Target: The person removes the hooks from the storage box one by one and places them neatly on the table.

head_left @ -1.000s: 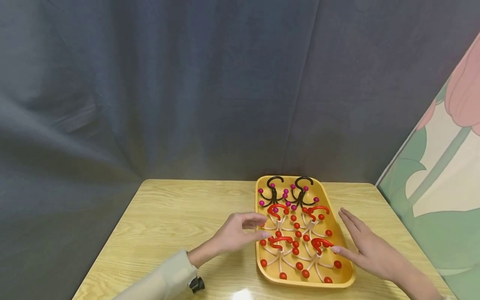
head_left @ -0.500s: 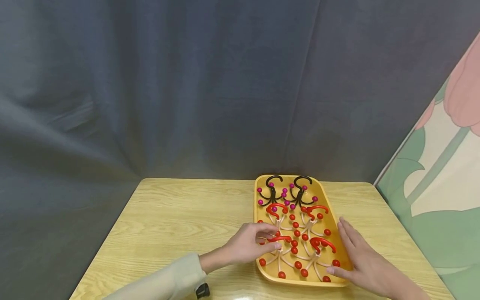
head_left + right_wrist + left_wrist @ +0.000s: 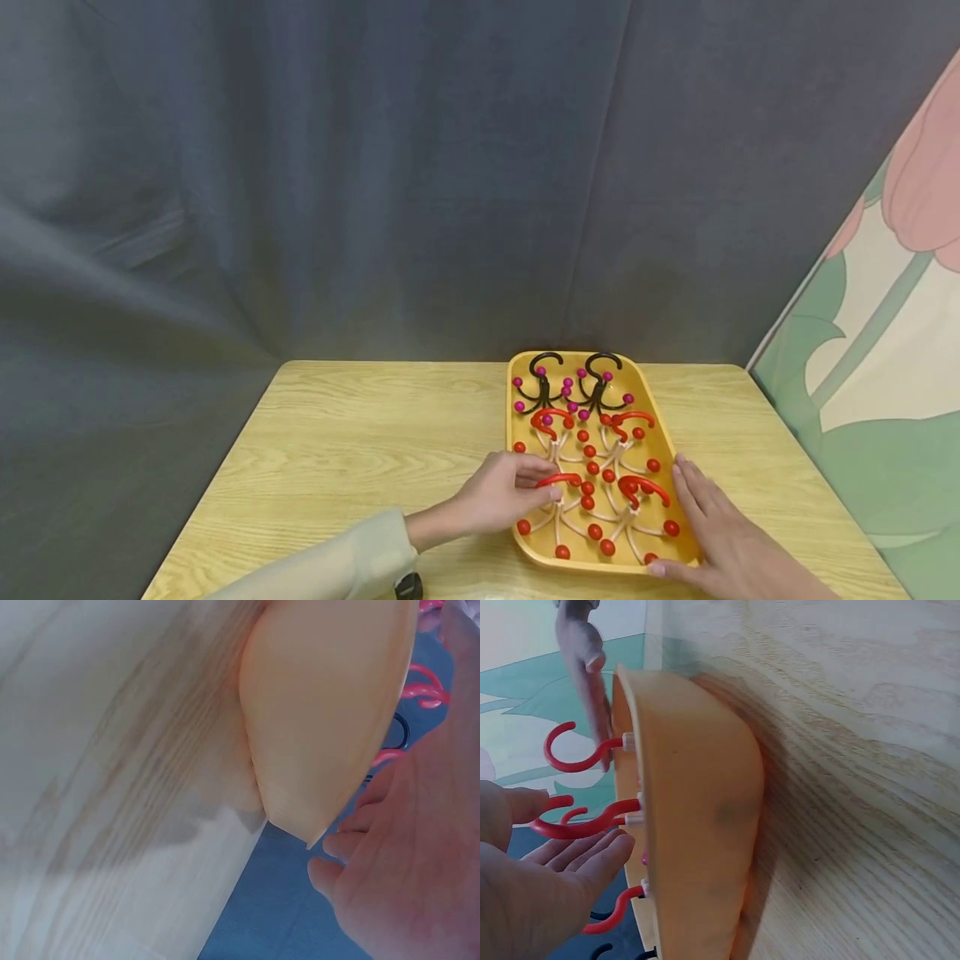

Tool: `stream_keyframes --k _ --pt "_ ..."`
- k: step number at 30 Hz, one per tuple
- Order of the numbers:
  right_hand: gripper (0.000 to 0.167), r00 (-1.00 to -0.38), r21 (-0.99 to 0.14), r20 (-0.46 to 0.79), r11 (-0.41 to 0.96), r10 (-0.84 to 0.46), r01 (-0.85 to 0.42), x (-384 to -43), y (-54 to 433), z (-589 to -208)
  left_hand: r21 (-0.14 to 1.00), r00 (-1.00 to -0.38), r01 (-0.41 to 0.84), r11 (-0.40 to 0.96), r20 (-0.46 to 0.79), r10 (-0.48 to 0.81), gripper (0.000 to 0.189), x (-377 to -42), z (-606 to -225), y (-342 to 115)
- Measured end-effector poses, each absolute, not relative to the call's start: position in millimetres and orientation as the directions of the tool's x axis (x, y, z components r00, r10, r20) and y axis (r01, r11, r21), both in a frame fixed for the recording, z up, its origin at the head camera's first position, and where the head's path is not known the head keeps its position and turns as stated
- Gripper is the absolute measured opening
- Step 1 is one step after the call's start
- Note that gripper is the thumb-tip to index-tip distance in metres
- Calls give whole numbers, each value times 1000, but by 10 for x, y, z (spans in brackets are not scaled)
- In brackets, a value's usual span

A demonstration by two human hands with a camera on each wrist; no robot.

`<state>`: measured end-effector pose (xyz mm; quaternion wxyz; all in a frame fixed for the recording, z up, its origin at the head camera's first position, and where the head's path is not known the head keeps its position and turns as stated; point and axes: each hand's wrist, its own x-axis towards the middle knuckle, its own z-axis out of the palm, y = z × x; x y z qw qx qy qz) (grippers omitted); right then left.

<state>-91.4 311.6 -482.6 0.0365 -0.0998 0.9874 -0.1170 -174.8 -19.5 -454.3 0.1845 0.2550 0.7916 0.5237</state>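
A yellow tray (image 3: 600, 567) holds several claw-shaped head massagers with hooked handles. My left hand (image 3: 498, 500) reaches over its left rim, thumb and fingers on either side of the red hook of the front-left massager (image 3: 559, 478). In the left wrist view, that thumb meets the end of a red hook (image 3: 577, 829), while the fingers stretch out below it, apart from the thumb. Against the tray's right side lies my right hand (image 3: 731, 533), fingers straight along the rim and thumb at the front corner. Its fingers also show beside the tray wall (image 3: 330, 705) in the right wrist view.
Behind the red-handled massagers, two black ones (image 3: 600, 392) with magenta balls lie at the tray's far end. The wooden table (image 3: 352, 433) extends to the left. A dark curtain (image 3: 420, 183) hangs behind, and a flower-patterned panel (image 3: 885, 400) stands at the right.
My left hand has moved right and slightly down, from the tray's left rim to around the front-left hook. The right hand has come down along the right rim towards the front corner.
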Motion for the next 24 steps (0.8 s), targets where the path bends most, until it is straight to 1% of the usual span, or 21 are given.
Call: stream_keyframes --k 9,17,24 --pt "127 -981 -246 -78 957 -178 -155 -906 3120 -4878 928 -801 192 319 -39 597 37 -1755 -4515 -175" --pt "127 -980 -267 -35 946 -198 -182 -921 3123 -4978 944 -815 164 286 -34 579 31 -1732 -4499 -150" --pt "127 -977 -236 6 949 -215 -210 -909 3120 -5027 954 -832 134 267 -38 554 25 -1705 -4542 -133"
